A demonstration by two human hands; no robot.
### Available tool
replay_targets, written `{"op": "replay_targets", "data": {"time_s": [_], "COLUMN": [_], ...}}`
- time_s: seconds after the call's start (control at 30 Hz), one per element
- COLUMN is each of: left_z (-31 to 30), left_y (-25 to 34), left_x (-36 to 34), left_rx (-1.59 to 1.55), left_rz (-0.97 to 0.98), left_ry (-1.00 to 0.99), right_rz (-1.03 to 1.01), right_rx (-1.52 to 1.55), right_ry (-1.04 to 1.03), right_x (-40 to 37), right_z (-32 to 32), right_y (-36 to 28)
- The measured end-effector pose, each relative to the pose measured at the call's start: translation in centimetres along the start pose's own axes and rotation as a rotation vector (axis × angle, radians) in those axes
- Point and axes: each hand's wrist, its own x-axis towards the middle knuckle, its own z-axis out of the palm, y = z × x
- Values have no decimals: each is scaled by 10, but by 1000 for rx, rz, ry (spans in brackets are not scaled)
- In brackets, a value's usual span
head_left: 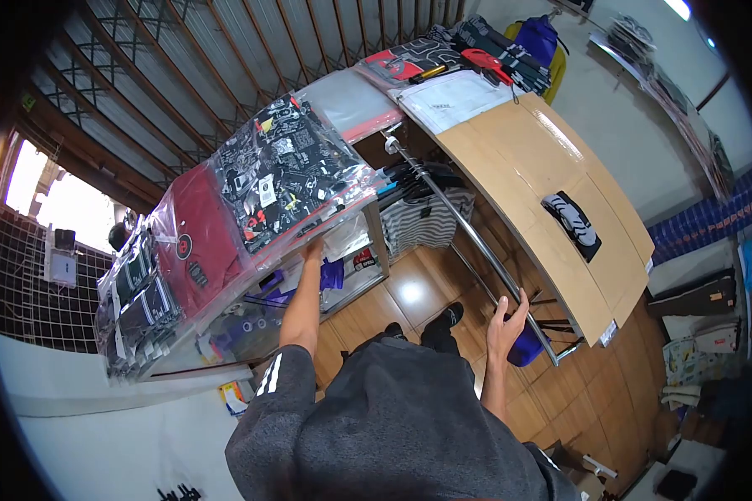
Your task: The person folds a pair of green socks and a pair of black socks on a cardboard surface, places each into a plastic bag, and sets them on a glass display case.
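My left hand (312,250) reaches to the front edge of the glass display case (374,238), just below a plastic-wrapped black printed garment (288,171). Its fingers are mostly hidden at that edge, so what they touch cannot be made out. On the right, my right hand (506,327) is closed on the chrome rail (468,230) of a clothes rack, near its lower end, with thumb and fingers on either side. Farther up the rail, a striped garment (430,221) hangs among dark hangers (414,179).
A wooden table (522,159) beside the rack bears a black-and-white folded item (573,224) and a white packet (455,100). Wrapped red clothing (194,238) lies on the case. A purple object (525,346) is on the tiled floor (409,288) under the rail.
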Motion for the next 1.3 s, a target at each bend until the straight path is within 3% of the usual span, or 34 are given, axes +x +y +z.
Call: {"op": "replay_targets", "data": {"time_s": [0.1, 0.67, 1.3], "left_z": [12, -9, -26], "left_y": [-22, 8, -8], "left_x": [14, 20, 4], "left_rx": [-23, -129, -369], "left_rz": [-17, -59, -122], "left_ry": [-38, -102, -88], "right_rz": [14, -18, -12], "right_rx": [0, 103, 156], "right_ry": [-6, -165, -228], "right_x": [-3, -9, -7], "right_z": [1, 31, 47], "right_y": [0, -21, -17]}}
